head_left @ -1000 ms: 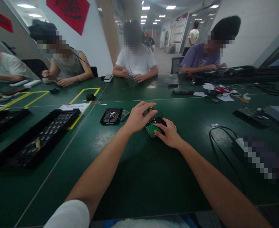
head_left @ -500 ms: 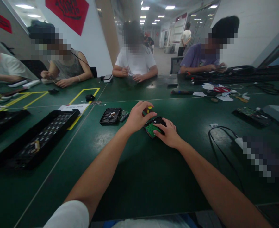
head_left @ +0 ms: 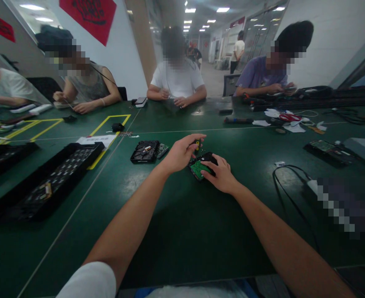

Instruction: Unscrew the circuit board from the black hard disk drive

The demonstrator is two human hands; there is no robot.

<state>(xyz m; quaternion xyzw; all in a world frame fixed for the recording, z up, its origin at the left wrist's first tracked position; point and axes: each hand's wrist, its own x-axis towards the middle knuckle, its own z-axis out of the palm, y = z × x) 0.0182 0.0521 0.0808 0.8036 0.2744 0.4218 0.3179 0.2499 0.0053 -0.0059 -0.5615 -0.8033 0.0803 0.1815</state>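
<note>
My left hand (head_left: 182, 152) is closed around the handle of a small black-and-yellow screwdriver (head_left: 197, 145), which stands roughly upright at the far-left edge of a hard drive (head_left: 198, 169). The tip of the screwdriver is too small to make out. The drive lies on the table with its green circuit board facing up. My right hand (head_left: 221, 174) grips the drive's right side, thumb across the board and fingers over the far edge. Left of my hands lie another black hard drive (head_left: 144, 151) and a loose circuit board (head_left: 162, 150).
A long black tray (head_left: 46, 182) holding small parts stands on the left. To the right are a drive with a bare board (head_left: 328, 151), a grey box (head_left: 364, 151) and a black cable (head_left: 275, 178). Co-workers sit across the green table (head_left: 182, 240).
The fingers of my left hand shift and curl around the screwdriver handle, whose visible side changes between frames. My right hand and the hard drive stay in place. A person behind walks leftward.
</note>
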